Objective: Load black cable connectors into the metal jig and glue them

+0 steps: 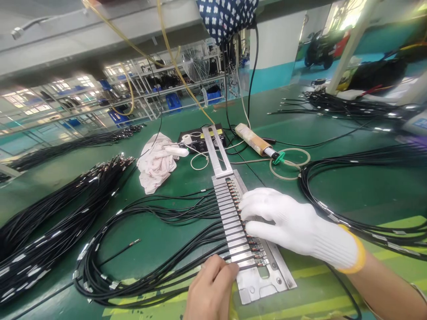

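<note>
Resting on the green work table (333,146), a slotted metal fixture (248,249) runs lengthwise toward the person, its slots loaded with the ends of black cables (160,222).

Head view: the right hand (296,226), in a white knitted glove with a yellow cuff, lies palm-down across the right side of the fixture, fingers extended and spread, their tips touching the row of connector ends (233,191) seated in the slots. It grips nothing. The left hand (210,289) is bare and sits at the near end of the fixture, fingers curled, fingertips pinching a cable where it enters one of the nearest slots.

The loaded cables loop away leftward in a loose coil on the table. Further left, two large bundles of black cables (60,209) lie well apart from the fixture. More cable (360,178) curves round on the right. Beyond the fixture sit a crumpled white cloth (155,164), a black box (200,135) and a tan-handled tool (255,141) with its cord coiled beside it.
</note>
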Demonstrator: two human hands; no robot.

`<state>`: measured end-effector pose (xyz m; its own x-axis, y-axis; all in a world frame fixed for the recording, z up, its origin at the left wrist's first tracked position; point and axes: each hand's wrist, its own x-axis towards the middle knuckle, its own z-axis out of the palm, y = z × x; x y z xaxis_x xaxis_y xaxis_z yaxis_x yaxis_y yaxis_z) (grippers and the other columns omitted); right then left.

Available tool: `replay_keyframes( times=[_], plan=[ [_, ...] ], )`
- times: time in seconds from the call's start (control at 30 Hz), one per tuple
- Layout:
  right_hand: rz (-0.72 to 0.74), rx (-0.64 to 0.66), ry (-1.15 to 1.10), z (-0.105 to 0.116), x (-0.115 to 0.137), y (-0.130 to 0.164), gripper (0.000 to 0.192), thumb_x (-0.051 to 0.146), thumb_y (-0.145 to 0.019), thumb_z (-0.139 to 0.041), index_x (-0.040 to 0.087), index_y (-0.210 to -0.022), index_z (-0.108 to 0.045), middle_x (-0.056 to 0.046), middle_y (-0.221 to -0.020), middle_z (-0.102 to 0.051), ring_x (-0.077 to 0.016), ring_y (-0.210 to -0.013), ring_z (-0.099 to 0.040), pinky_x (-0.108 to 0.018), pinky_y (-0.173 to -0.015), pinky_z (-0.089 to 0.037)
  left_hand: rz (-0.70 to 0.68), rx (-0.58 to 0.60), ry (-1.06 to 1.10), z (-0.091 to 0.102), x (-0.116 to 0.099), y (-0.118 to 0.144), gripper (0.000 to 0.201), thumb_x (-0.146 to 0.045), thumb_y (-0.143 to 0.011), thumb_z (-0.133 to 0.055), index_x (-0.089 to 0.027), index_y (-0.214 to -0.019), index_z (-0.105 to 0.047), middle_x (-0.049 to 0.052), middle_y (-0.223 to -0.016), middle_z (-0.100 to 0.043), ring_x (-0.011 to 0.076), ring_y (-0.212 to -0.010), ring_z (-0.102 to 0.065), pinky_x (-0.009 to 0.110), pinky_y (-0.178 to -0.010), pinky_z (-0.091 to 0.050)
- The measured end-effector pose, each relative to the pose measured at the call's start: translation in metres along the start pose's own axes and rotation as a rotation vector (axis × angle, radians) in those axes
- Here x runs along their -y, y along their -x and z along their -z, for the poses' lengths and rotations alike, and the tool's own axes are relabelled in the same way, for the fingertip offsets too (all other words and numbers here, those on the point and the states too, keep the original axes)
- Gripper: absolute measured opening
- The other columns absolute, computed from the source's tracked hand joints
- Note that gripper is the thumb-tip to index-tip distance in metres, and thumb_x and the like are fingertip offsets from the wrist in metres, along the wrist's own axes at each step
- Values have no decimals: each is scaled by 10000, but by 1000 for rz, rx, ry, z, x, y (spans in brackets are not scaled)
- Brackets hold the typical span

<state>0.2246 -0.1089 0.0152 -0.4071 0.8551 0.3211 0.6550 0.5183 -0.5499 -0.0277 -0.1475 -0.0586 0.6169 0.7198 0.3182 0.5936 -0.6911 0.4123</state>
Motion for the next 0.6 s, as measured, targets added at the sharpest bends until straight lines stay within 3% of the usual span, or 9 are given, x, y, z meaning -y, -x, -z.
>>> replay_keyframes(
  times=[0.23, 0.4, 0.6],
  plan=[
    [-32, 79, 87, -4, 2, 4, 191, 246, -835, -711, 219, -1024, -726, -71, -1209, -677, -274, -1159, -593, -399, -986, -487, -85, 63, -31, 10, 0, -10, 307, -152, -1039, -343, -205, -1071, -643, 35, -792, -557, 156, -666, -568, 226, -581, -456],
    [5, 158, 154, -8, 9, 3, 360, 304, -723, -806, 195, -1057, -726, -119, -1313, -635, -336, -1208, -569, -434, -978, -493, -81, 53, -82, 12, -6, -15, 334, -66, -970, -355, -202, -1028, -655, 30, -775, -535, 159, -658, -538, 236, -565, -426],
    [-3, 219, 209, -16, 17, -5, 438, 237, -654, -797, 169, -1079, -713, -153, -1318, -627, -373, -1234, -545, -511, -1058, -432, -123, 1, -163, 13, -11, -15, 340, -25, -915, -363, -187, -1016, -645, 41, -776, -556, 156, -643, -526, 234, -550, -427]
  ],
)
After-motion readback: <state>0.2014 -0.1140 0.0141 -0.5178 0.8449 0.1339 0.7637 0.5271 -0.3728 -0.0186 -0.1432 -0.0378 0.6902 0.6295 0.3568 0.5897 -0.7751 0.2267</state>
